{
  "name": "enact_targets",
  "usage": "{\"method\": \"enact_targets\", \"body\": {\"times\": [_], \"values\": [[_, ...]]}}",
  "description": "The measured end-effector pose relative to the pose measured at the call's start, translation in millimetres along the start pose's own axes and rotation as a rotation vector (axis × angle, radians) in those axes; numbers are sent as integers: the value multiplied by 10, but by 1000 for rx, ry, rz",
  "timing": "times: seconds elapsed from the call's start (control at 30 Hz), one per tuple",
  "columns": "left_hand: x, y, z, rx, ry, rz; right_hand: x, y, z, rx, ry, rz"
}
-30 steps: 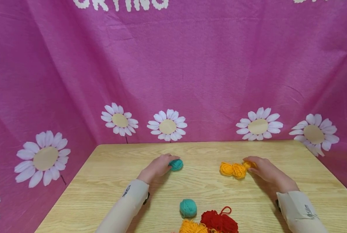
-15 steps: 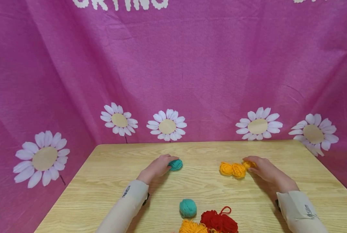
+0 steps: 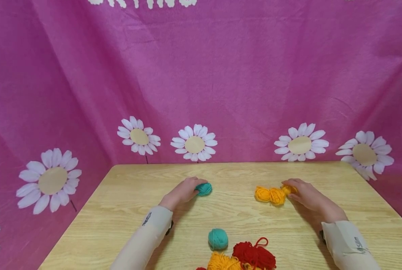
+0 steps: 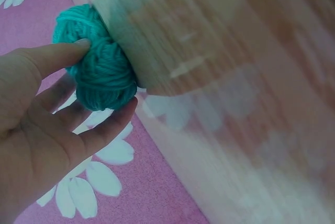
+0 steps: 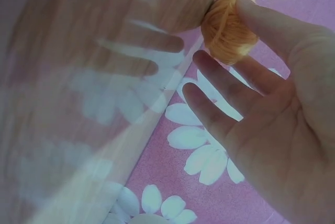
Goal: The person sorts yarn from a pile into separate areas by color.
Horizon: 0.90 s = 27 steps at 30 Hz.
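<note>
My left hand pinches a teal ball of yarn on the left part of the table. In the left wrist view, the thumb lies on one side of this teal yarn and fingertips touch the other. Farther right, my right hand pinches a small orange-yellow ball of yarn, partly hidden by the fingers. The right wrist view has the thumb against this ball, with two lower fingers extended away from it. Two more orange-yellow yarn balls sit in a row just left of it.
Nearer the person lie another teal yarn ball, a red yarn bundle with a loop, and an orange-yellow bundle cut by the frame edge. A pink cloth with daisies rises behind the wooden table.
The head view has tilted down very slightly. Both hands stay at their yarn balls, and nothing on the table has visibly moved.
</note>
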<state>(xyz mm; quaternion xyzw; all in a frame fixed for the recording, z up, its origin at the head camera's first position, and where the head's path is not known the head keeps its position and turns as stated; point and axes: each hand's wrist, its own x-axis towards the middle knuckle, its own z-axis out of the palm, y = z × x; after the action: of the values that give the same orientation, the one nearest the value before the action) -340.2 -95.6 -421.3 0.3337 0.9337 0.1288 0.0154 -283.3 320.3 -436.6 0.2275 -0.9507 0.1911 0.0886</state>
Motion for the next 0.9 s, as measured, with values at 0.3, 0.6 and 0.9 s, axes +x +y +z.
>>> {"method": "enact_targets", "body": {"times": [0.3,0.6,0.9], "values": [[2,-25,12,-3,1,-11,-5,-71,-21,-33,-1,9],[13,-16,-4,-25,10,0,-34,-198,-70,-64,-13,67],[-11,-24,5,-37,16,4,-10,-341,-67,-77,57,-22]]}}
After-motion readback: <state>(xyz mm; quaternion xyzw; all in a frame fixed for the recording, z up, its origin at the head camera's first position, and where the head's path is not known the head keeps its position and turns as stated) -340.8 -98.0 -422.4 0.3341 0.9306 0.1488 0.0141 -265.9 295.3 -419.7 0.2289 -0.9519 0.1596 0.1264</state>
